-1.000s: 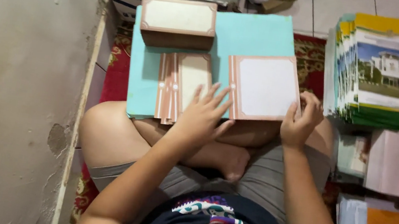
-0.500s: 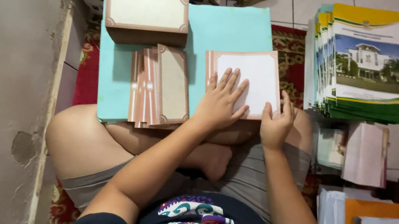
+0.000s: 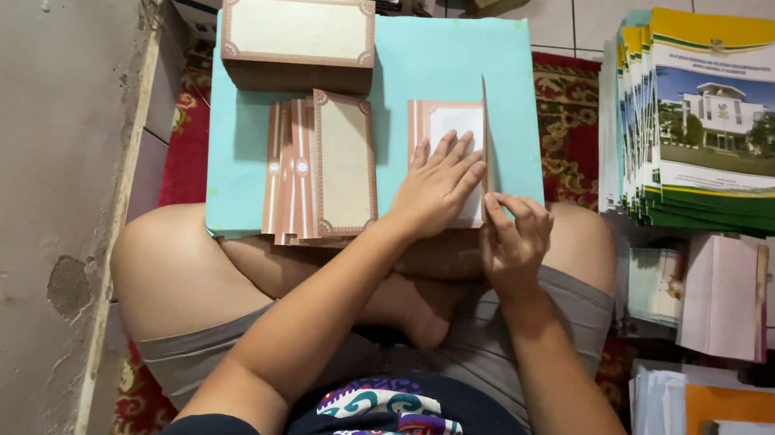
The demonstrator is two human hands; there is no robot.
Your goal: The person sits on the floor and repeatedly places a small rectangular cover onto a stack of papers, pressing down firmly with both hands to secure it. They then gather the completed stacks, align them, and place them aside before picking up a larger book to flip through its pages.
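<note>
Head view, left hand (image 3: 439, 186) flattening card (image 3: 450, 130), right hand (image 3: 513, 240) folding

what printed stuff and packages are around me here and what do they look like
Booklet stack: on the tiled floor at right, yellow and green covers with a building photo.
Cardboard box: top of the teal board, brown, cream lid.
Card pile: fanned below the box, cream with brown borders.
Card: under the left hand; the right hand lifts its edge.

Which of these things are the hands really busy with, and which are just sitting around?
In use: the card, pressed by the left hand and folded up by the right hand; teal board; folded cards; card box.

Lying about: booklets, pink papers, orange folder.
</note>
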